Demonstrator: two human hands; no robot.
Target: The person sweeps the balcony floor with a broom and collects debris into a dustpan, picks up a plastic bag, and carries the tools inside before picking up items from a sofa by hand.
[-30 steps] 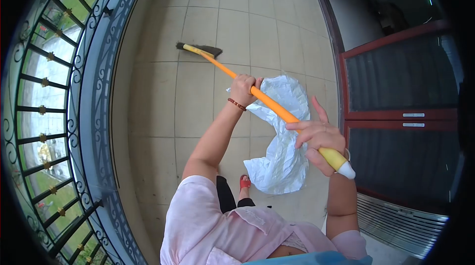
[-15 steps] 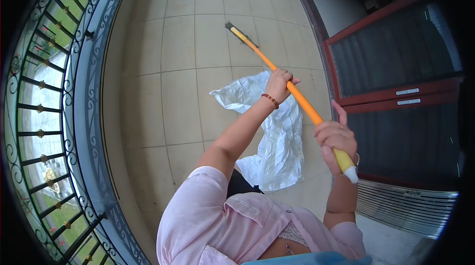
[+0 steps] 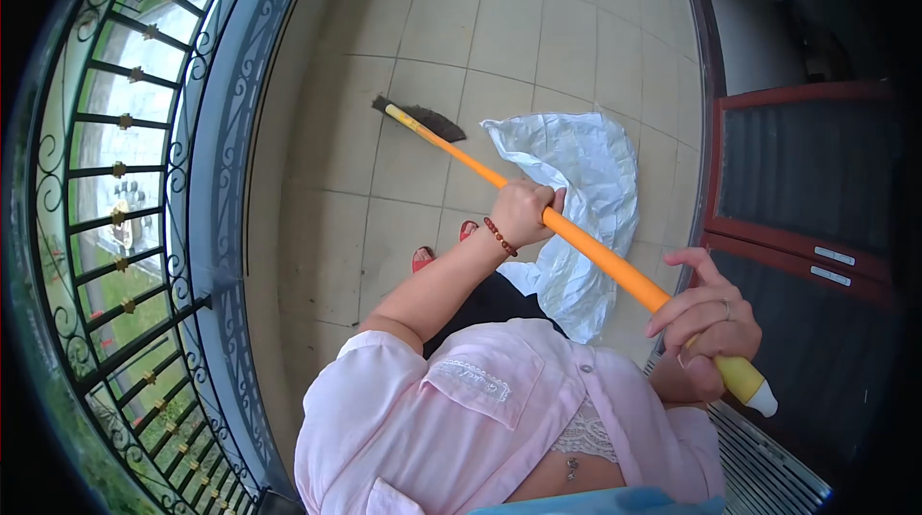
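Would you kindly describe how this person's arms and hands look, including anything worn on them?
The sleeves are short and pale pink. The left hand wears a reddish-brown beaded bracelet; the right hand has a slim ring on one finger.

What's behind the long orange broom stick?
Behind the orange broom stick are tiled floor, a crumpled white sheet and a dark door. The strip right behind the stick is covered, so I can't see what's there.

Can't see the broom handle (image 3: 610, 265) where the left hand (image 3: 523, 212) and right hand (image 3: 711, 328) cover it, and it blocks a strip of white sheet (image 3: 600, 169). Pocket lettering (image 3: 477, 380) (that white squiggle) is too tiny to read. Railing (image 3: 119, 170) gets cut off up top.
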